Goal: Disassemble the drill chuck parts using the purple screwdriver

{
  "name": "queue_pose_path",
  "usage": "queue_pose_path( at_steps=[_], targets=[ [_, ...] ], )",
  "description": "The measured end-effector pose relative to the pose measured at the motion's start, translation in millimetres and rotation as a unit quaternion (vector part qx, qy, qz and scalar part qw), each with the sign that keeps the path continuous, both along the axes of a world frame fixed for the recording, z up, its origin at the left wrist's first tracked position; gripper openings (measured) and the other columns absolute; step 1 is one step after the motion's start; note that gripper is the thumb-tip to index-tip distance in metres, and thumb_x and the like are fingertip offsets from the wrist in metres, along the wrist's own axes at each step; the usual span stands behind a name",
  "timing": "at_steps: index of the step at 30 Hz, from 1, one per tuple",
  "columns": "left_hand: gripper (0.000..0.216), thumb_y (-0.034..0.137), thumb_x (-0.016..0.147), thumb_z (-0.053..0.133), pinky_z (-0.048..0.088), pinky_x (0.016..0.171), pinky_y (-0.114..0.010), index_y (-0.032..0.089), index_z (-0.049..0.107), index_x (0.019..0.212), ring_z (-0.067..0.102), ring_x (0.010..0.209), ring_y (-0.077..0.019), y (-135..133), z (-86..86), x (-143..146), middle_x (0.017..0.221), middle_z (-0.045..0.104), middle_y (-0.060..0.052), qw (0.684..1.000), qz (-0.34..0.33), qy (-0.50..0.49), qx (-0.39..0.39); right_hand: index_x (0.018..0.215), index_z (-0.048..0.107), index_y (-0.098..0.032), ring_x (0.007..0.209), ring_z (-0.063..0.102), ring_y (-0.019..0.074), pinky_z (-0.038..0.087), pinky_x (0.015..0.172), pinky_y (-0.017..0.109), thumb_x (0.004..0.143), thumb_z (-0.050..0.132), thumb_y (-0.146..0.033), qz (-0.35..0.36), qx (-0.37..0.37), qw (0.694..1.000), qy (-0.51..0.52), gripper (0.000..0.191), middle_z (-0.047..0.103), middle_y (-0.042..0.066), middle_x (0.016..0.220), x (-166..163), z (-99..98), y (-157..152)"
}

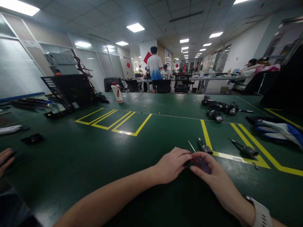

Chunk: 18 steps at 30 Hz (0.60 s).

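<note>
Above the table's near edge, my left hand (171, 165) and my right hand (213, 171) meet. Between them is a small dark object with a purple-tinted translucent side (204, 165); its kind is unclear. My right thumb and fingers close around it from the right. My left fingers are bent over its left end, which they partly hide. A thin pale metal rod (192, 146) sticks up beyond the fingertips; whether it joins the object is hidden. Just past my right hand lies a metal socket-like bit (205, 147) with a slim shank. A similar bit (245, 149) lies farther right.
Small metal pieces (256, 166) lie by the yellow tape (236, 157). Black power tools (219, 108) and blue-white gloves (279, 130) are at right. A white cup (117, 93) and black equipment frame (73, 93) stand at left. Another person's hand (5, 160) holds something dark.
</note>
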State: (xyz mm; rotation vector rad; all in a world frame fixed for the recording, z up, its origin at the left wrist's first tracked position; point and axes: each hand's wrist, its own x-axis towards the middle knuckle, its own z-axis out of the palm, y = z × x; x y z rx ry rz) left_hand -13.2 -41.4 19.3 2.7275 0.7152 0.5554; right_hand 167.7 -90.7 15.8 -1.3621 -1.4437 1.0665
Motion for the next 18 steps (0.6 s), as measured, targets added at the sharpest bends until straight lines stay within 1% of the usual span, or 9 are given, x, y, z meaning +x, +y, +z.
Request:
queue_pose_path(
  at_steps=[3,8,11,14,16,18],
  targets=[
    [0.031,0.012,0.088,0.045,0.046,0.090,-0.035,0.016,0.048,0.118,0.048,0.110,-0.0208,2,3.0,0,0.121,0.054,-0.010,0.994,0.013,0.073,0.076,0.105,0.056,-0.020,0.099,0.064,0.0226,0.050,0.089,0.041,0.075,0.061,-0.028,0.019,-0.030,0.999,0.015,0.032,0.066,0.006,0.105,0,-9.1,0],
    [0.023,0.014,0.090,0.041,0.048,0.081,-0.030,0.010,0.053,0.109,0.051,0.099,-0.0206,1,8.3,4,0.108,0.058,-0.012,0.973,-0.015,0.144,0.180,0.108,0.056,-0.020,0.106,0.061,0.0224,0.044,0.097,0.044,0.074,0.059,-0.021,0.032,-0.015,0.999,0.008,0.034,0.064,0.007,0.110,1,-25.1,2],
    [0.022,0.013,0.090,0.041,0.047,0.082,-0.029,0.007,0.056,0.106,0.053,0.096,-0.0198,1,5.7,5,0.103,0.059,-0.011,0.958,-0.025,0.160,0.235,0.108,0.057,-0.020,0.107,0.061,0.0224,0.043,0.099,0.044,0.072,0.058,-0.018,0.033,-0.001,0.999,0.010,0.036,0.064,0.007,0.111,2,-29.7,4],
    [0.023,0.013,0.090,0.041,0.046,0.084,-0.031,0.007,0.058,0.105,0.053,0.101,-0.0213,3,1.5,5,0.105,0.061,-0.012,0.942,-0.037,0.173,0.285,0.107,0.058,-0.021,0.108,0.060,0.0222,0.042,0.100,0.042,0.069,0.058,-0.015,0.018,0.002,1.000,0.018,0.038,0.065,0.007,0.111,0,-31.0,5],
    [0.024,0.013,0.090,0.041,0.046,0.086,-0.033,0.006,0.058,0.104,0.053,0.104,-0.0229,4,-0.2,4,0.107,0.061,-0.014,0.933,-0.047,0.183,0.306,0.106,0.058,-0.021,0.108,0.060,0.0226,0.042,0.100,0.041,0.066,0.059,-0.014,0.010,-0.001,0.999,0.030,0.040,0.065,0.007,0.110,-1,-29.7,4],
    [0.024,0.014,0.090,0.042,0.046,0.087,-0.033,0.006,0.059,0.105,0.053,0.106,-0.0234,6,-1.1,3,0.110,0.061,-0.015,0.931,-0.052,0.188,0.308,0.104,0.060,-0.022,0.105,0.062,0.0238,0.045,0.097,0.042,0.067,0.061,-0.017,-0.001,-0.004,0.999,0.036,0.037,0.067,0.007,0.108,-1,-26.1,3]
  ],
)
